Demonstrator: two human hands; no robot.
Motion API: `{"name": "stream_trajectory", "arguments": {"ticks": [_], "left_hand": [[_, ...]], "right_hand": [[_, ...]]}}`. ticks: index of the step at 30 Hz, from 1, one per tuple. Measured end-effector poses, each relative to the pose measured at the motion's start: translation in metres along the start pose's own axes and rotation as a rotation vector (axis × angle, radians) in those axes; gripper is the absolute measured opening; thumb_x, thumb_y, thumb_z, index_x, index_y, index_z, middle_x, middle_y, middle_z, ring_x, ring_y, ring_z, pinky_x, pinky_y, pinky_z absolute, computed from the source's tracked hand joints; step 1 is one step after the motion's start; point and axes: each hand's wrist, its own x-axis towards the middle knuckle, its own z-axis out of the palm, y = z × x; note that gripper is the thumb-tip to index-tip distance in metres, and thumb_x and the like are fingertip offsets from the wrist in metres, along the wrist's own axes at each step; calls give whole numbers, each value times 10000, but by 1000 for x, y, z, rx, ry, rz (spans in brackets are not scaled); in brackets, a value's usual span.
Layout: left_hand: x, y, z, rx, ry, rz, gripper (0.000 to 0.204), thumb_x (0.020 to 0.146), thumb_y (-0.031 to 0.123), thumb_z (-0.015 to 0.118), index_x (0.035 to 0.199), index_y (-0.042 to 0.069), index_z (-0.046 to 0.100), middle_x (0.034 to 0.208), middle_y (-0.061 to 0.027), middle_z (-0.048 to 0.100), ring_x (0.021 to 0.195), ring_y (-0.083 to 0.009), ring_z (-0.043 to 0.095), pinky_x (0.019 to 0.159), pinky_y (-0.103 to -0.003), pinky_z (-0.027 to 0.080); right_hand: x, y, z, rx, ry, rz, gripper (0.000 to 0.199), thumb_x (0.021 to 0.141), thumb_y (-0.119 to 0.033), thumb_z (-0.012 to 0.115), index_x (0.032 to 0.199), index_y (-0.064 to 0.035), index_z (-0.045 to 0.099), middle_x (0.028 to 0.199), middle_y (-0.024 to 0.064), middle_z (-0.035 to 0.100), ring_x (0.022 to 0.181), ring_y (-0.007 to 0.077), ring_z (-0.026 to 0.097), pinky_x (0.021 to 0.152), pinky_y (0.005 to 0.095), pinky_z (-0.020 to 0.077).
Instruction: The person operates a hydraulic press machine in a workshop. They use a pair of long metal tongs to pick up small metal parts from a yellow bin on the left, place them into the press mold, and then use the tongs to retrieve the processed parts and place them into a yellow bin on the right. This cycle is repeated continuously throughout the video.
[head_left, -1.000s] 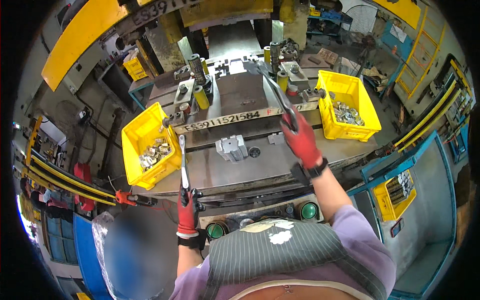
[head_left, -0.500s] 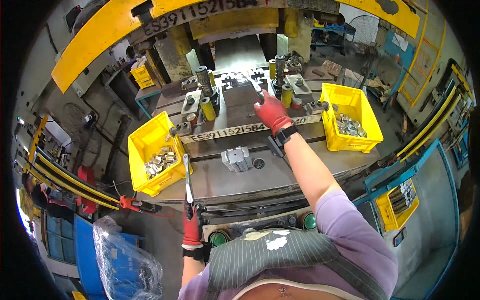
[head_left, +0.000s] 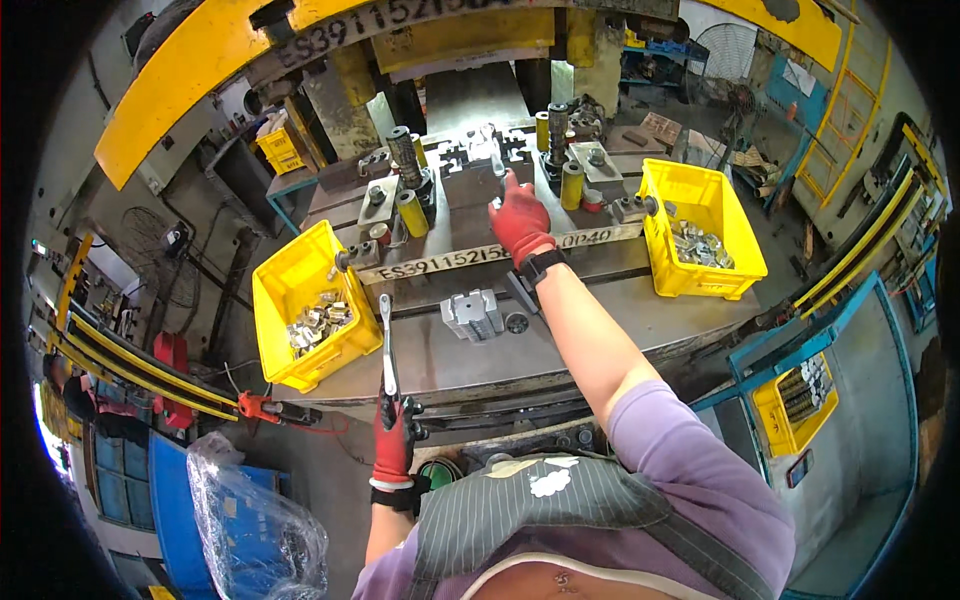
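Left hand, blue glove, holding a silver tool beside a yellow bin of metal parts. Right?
Not blue: the left hand wears a mainly red glove, as the head view shows. It does hold a silver tool beside a yellow bin of metal parts.

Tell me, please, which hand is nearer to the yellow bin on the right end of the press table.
Right: the right hand is over the press table, left of the yellow bin; the left hand is farther left, by the table's near edge.
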Motion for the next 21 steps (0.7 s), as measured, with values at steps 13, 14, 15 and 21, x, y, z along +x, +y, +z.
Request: {"name": "stream_trajectory", "arguments": {"ticks": [13,14,15,21], "left_hand": [[7,-24,-13,61,31,8,252,869,149,494,1104,89,429,707,-37,537,426,-65,429,386,-219,404],[3,-17,-6,51,30,3,247,869,148,494,1101,89,430,704,-35,536,425,-65,426,385,-218,401],[1,-9,1,40,30,-3,243,869,147,494,1097,89,432,702,-34,536,424,-64,424,384,-217,399],[-1,-8,-3,126,8,13,344,872,153,484,1199,99,392,699,-36,536,420,-68,422,380,-219,401]], "right_hand": [[-7,1,-19,65,-101,20,579,731,-274,593,1218,-39,387,1020,233,520,914,356,559,762,414,466],[-5,0,-23,56,-108,7,559,730,-270,589,1200,-34,401,1009,233,528,913,356,559,766,413,465],[-2,-1,-28,48,-116,-6,539,728,-267,586,1181,-29,415,998,232,537,912,357,559,769,413,464],[22,19,-24,148,-203,-78,429,725,-275,591,1039,-3,483,848,166,605,817,315,586,711,398,465]]}}
